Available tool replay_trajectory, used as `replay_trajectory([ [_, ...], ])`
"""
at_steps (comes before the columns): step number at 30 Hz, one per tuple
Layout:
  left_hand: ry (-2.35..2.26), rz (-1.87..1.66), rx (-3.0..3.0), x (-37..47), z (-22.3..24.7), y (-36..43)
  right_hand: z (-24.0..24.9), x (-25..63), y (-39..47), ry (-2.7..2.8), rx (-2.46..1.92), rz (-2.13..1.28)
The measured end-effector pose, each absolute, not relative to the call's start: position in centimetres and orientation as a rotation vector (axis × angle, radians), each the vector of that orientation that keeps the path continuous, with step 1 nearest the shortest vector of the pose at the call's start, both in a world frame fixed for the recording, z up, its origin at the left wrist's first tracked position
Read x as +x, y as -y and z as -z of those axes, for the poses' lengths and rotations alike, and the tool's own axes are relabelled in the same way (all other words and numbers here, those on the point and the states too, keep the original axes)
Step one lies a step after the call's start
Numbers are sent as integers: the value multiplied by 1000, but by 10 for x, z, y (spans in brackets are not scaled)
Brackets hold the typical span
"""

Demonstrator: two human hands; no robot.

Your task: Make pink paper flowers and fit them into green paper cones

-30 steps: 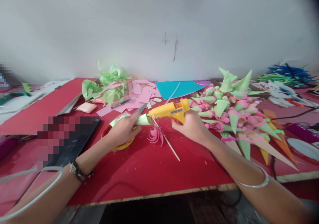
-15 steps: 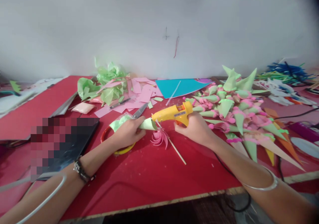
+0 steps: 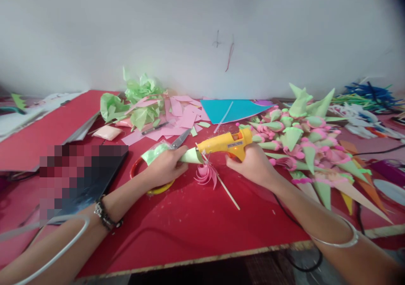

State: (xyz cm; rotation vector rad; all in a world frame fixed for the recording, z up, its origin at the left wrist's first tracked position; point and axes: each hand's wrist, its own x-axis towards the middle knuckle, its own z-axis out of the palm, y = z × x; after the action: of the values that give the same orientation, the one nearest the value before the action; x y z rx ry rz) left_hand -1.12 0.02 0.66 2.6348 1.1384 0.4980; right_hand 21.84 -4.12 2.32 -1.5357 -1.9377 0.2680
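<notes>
My right hand (image 3: 255, 164) is wrapped round the handle of a yellow glue gun (image 3: 221, 145), its nozzle pointing left. The nozzle tip meets the open end of a pale green paper cone (image 3: 192, 156). Around that cone my left hand (image 3: 166, 166) is closed, holding it low over the table. Just below the cone's mouth lies a pink curled-paper flower (image 3: 205, 174), and a thin wooden stick (image 3: 229, 192) slants away from it. Scissors (image 3: 181, 139) with red and yellow handles lie partly under my left hand, beside a clear bag of green stuff (image 3: 155, 152).
Many pale green and pink paper cones (image 3: 308, 150) are heaped on the right. Pink paper pieces (image 3: 182, 116), crumpled green paper (image 3: 141, 90) and a blue sheet (image 3: 218, 109) lie along the wall. A dark flat device (image 3: 109, 166) sits left on the red table (image 3: 190, 242).
The whole view has shifted slightly, so things appear a little further right. Both hands keep their holds, with the glue gun's nozzle still at the cone's mouth.
</notes>
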Motion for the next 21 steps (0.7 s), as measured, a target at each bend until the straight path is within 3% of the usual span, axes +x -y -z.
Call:
replay_trajectory([
  [9, -1232, -579, 2611, -13, -6, 1, -24, 220, 41, 1942, -1572, -257],
  [21, -971, -672, 2484, -16, -9, 0, -26, 220, 45, 1945, -1453, -136],
])
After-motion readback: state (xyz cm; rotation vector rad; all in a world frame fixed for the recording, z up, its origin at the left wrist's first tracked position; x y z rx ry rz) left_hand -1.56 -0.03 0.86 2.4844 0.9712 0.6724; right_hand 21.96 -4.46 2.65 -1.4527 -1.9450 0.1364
